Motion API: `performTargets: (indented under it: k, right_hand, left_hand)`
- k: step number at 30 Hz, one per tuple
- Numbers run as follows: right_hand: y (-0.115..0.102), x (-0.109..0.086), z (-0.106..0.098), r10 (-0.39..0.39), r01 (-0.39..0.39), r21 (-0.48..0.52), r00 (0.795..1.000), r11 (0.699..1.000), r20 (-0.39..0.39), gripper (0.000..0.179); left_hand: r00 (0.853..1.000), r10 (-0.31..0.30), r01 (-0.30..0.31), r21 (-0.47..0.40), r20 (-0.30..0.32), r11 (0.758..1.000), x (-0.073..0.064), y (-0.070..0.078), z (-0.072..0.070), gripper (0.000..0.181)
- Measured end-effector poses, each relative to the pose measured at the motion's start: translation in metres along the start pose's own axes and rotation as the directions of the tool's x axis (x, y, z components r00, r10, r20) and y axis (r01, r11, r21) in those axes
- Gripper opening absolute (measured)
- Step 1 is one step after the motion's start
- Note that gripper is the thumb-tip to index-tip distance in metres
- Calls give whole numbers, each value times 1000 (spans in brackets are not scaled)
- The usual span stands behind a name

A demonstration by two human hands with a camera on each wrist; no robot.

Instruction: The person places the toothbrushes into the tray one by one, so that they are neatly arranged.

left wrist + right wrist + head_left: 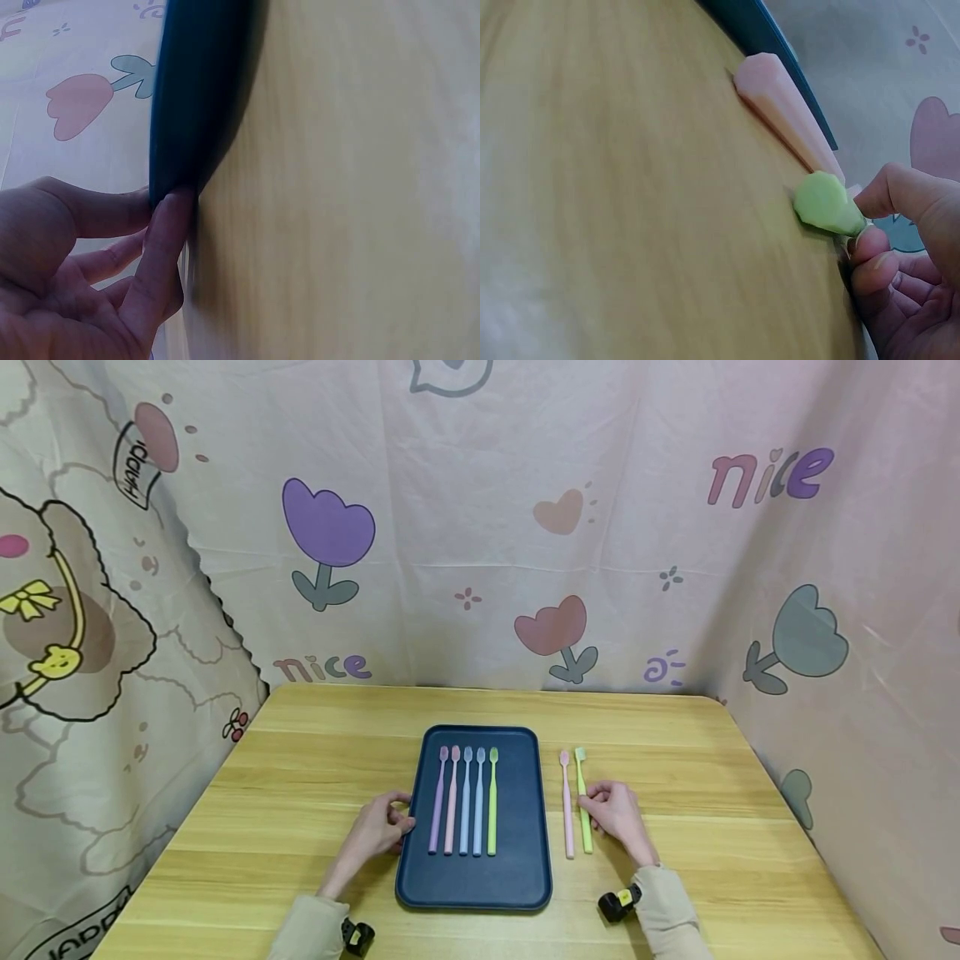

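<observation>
A dark blue tray lies on the table, bearing several toothbrushes side by side: a purple one, a pink one, blue ones and a yellow-green one. My left hand pinches the tray's left rim between thumb and fingers. To the right of the tray, a second pink toothbrush lies on the table. Beside it is another yellow-green toothbrush, whose handle my right hand pinches between thumb and fingertips. All brush heads point to the far side.
The wooden table extends around the tray on all sides. A printed curtain hangs behind it and along both sides. Each wrist carries a small black camera.
</observation>
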State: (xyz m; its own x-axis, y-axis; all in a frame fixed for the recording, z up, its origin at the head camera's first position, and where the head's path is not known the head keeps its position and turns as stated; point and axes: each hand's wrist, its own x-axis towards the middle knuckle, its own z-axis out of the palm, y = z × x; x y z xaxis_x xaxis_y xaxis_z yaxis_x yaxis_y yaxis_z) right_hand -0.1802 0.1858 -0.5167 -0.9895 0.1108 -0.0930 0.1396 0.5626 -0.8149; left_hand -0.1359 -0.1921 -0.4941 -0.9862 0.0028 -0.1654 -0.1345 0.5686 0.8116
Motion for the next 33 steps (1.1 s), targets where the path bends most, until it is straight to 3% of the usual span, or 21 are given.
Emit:
performTargets:
  k: [8, 17, 28, 33]
  right_hand:
    - [-1, -2, -1, -4, 4, -1, 1000, 1000, 8, 12]
    - [3, -2, -2, 13, -20, 120, 998, 993, 62, 16]
    - [3, -3, -2, -20, 12, 161, 999, 987, 47, 19]
    - [1, -5, -5, -28, 12, 200, 997, 980, 76, 22]
  left_hand:
    - [1000, 3, -3, -7, -3, 1000, 0, 0, 0, 35]
    - [1000, 3, -3, -11, -2, 1000, -1, 1, 0, 35]
    - [1000, 4, -4, -13, -5, 1000, -1, 2, -1, 36]
    - [1000, 5, -5, -5, 1, 1000, -1, 1, -1, 37]
